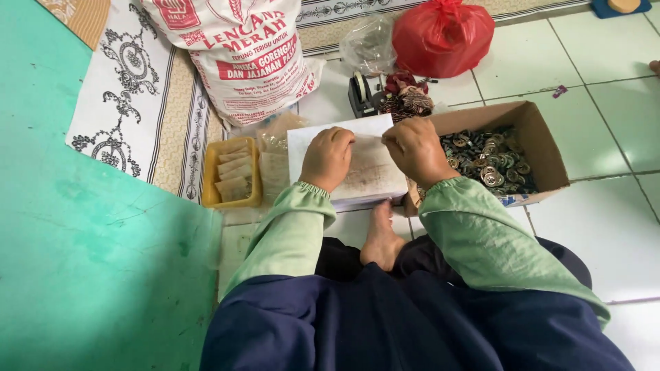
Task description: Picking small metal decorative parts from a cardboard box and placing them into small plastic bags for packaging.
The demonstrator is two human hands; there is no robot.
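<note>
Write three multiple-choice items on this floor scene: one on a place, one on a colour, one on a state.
1. Where is the yellow tray?
A. To the left of the white box
B. Inside the cardboard box
C. On top of the red bag

2. What colour is the tied plastic bag at the top?
A. Blue
B. Red
C. Black

3. In what state is the cardboard box?
A. Taped shut
B. Open and bare inside
C. Open, holding many small round metal pieces

Key:
1 A, the tray sits on the floor left of the white box, where the left hand and right hand rest.
2 B, the bag is plainly red.
3 C, its flaps are open and the small round metal pieces fill its inside.
</note>
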